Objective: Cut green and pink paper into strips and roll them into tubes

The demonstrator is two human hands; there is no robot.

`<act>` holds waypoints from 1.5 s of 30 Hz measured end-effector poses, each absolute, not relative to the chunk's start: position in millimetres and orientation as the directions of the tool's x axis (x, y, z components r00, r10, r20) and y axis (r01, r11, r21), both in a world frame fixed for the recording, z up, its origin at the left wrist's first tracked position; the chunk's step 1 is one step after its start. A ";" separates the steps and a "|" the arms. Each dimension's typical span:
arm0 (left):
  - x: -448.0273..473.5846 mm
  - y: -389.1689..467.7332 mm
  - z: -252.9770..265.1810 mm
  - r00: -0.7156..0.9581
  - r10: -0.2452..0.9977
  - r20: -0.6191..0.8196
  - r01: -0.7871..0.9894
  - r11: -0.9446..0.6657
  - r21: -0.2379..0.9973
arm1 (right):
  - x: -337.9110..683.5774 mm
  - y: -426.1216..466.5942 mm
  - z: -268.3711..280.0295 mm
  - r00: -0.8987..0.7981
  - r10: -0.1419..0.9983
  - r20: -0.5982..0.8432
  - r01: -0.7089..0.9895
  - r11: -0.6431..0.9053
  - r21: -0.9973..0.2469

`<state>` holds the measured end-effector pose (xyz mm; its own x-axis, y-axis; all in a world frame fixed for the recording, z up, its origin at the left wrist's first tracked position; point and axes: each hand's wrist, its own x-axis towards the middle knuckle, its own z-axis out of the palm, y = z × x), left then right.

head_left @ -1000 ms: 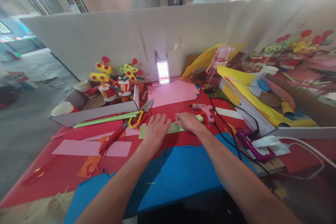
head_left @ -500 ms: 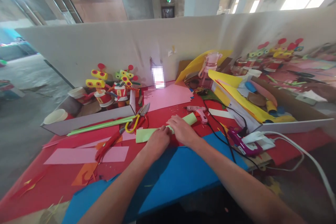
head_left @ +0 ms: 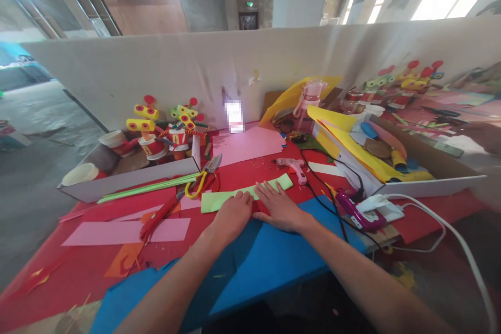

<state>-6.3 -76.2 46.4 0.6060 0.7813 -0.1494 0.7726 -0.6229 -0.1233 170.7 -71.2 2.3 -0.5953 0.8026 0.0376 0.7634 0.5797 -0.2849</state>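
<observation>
A light green folded paper strip (head_left: pixel 219 200) lies across the red and blue sheets in front of me. My left hand (head_left: pixel 236 212) is closed over its near edge left of the middle, fingers curled together on the paper. Spread flat on the strip's right half is my right hand (head_left: pixel 279 205), fingers apart and thumb pointing toward the left hand. The strip's right end shows beyond my fingertips, while its middle is partly covered by both hands. A pink glue gun (head_left: pixel 294 167) rests just beyond the right end. Yellow-handled scissors (head_left: pixel 201 180) lie beyond the left end.
A box (head_left: pixel 129 180) at the left holds paper-cup figures and cups. At the right, another box (head_left: pixel 430 187) contains coloured paper scraps. A purple power strip (head_left: pixel 358 213) with cables sits on the right, near a blue sheet (head_left: pixel 254 266). Red-handled scissors (head_left: pixel 158 216) lie on pink paper.
My right hand has flattened and spread its fingers on the strip, its thumb now out to the left. My left hand stays on the strip. The view has shifted slightly.
</observation>
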 end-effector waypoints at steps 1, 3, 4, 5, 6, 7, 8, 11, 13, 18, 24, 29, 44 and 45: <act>-6.3 -78.4 46.0 0.596 0.789 -0.152 0.780 -0.613 -0.126 | 171.7 -71.2 2.2 -0.584 0.811 0.037 0.775 0.570 -0.273; -6.4 -82.8 45.2 0.573 0.803 -0.164 0.794 -0.593 -0.134 | 175.1 -70.5 1.3 -0.567 0.823 0.035 0.791 0.555 -0.256; -6.8 -84.7 44.9 0.562 0.808 -0.176 0.798 -0.586 -0.139 | 177.4 -69.7 0.4 -0.560 0.828 0.032 0.797 0.550 -0.249; -7.4 -86.4 44.7 0.554 0.810 -0.193 0.801 -0.582 -0.143 | 179.9 -68.7 -0.7 -0.555 0.832 0.028 0.803 0.544 -0.245; -8.3 -87.9 44.7 0.546 0.811 -0.208 0.802 -0.578 -0.149 | 182.5 -67.5 -2.0 -0.549 0.835 0.024 0.808 0.538 -0.241; -9.6 -89.2 44.6 0.539 0.812 -0.222 0.803 -0.575 -0.155 | 185.1 -66.3 -3.3 -0.542 0.840 0.021 0.814 0.530 -0.237; -11.3 -90.6 44.6 0.533 0.814 -0.229 0.804 -0.572 -0.163 | 187.4 -65.2 -4.6 -0.534 0.845 0.019 0.820 0.523 -0.234; -18.4 -95.6 43.8 0.519 0.824 -0.227 0.807 -0.560 -0.186 | 192.2 -63.1 -7.8 -0.520 0.854 0.019 0.829 0.510 -0.231; -24.9 -100.0 42.9 0.492 0.841 -0.223 0.824 -0.533 -0.192 | 193.4 -62.8 -8.7 -0.520 0.854 0.024 0.828 0.511 -0.232; -47.0 -112.9 41.7 0.357 0.910 -0.212 0.904 -0.394 -0.166 | 193.1 -63.7 -8.4 -0.517 0.856 0.013 0.830 0.505 -0.237; -82.3 -125.5 35.3 0.280 0.945 -0.172 0.926 -0.313 -0.210 | 195.9 -63.9 -8.1 -0.522 0.853 -0.008 0.827 0.504 -0.250; -95.7 -127.8 22.7 0.306 0.948 -0.087 0.932 -0.317 -0.177 | 190.3 -61.8 7.4 -0.509 0.860 -0.038 0.831 0.479 -0.281; -64.6 -99.1 24.2 0.517 0.846 0.130 0.834 -0.532 0.146 | 100.5 -36.9 -8.4 -0.654 0.736 0.177 0.700 0.677 -0.226; -64.8 -95.1 18.0 0.525 0.841 0.131 0.826 -0.541 0.157 | 100.1 -34.5 -8.9 -0.645 0.741 0.187 0.704 0.672 -0.232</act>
